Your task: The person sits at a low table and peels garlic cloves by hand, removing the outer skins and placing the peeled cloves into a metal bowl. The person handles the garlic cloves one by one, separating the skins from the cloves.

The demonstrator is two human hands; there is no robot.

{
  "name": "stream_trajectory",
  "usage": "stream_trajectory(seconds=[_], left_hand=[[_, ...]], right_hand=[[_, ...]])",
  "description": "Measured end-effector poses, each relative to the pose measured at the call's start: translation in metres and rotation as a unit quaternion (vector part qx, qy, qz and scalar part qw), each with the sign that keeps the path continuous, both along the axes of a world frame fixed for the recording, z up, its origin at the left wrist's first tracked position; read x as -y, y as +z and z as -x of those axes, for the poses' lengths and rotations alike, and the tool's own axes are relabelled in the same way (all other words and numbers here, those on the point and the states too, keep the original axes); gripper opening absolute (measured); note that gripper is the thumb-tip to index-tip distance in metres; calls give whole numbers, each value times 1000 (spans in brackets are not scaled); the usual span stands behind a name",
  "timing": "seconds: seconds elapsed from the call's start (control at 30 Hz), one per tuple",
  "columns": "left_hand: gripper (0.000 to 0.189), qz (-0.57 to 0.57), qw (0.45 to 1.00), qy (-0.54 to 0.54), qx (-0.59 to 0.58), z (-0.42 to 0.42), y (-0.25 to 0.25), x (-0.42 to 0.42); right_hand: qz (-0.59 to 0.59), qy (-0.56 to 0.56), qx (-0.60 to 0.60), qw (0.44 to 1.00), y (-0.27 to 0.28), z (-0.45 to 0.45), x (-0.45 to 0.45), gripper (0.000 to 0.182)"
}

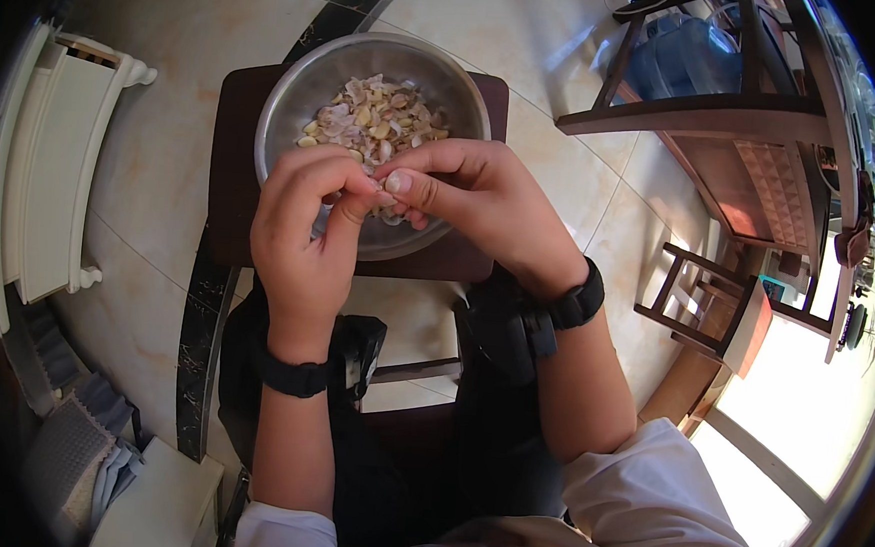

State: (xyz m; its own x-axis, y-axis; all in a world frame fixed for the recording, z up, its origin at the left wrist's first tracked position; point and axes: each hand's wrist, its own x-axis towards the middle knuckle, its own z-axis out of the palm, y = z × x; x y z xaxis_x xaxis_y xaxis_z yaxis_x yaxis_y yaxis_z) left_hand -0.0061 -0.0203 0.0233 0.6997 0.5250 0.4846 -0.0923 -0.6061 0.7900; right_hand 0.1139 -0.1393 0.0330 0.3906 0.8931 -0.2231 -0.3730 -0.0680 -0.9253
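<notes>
A stainless steel bowl (282, 106) stands on a dark brown wooden stool (237, 111) in front of me. In it lies a heap of garlic cloves and papery skins (376, 115), some cloves bare and yellowish. Over the bowl's near part, my left hand (305, 220) and my right hand (464, 200) meet at the fingertips. Both pinch a small pale piece, apparently a garlic clove (380, 185), mostly hidden by the fingers. Each wrist wears a black strap with a device.
A cream cabinet (60, 175) stands at the left, with grey cloth (82, 432) and a white surface (160, 505) below it. Dark wooden furniture (688, 112) with a blue water jug (683, 59) is at the upper right. A small wooden stool (706, 305) stands farther right on the tiled floor.
</notes>
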Motion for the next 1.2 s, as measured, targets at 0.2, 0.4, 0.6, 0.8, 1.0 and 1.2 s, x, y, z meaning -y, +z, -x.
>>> stream_trajectory(seconds=[0.2,0.4,0.6,0.8,1.0,1.2], left_hand=[[12,-18,999,-3,-27,0,1,2],[11,-55,998,-11,-16,-1,3,0],[12,-94,995,-23,-27,3,3,-3],[11,-77,997,8,-2,5,1,-2],[13,-39,999,-1,14,8,3,-2],[13,-60,998,-2,-11,8,7,-2]], right_hand=[[18,14,4,1000,-4,-1,2,22],[3,12,-38,999,-4,1,1,23],[-23,-7,-142,990,-8,10,-3,22],[-55,-4,-306,950,-7,18,-6,24],[-66,11,-338,939,-5,18,-7,23],[-109,10,-380,919,-8,23,-9,20]])
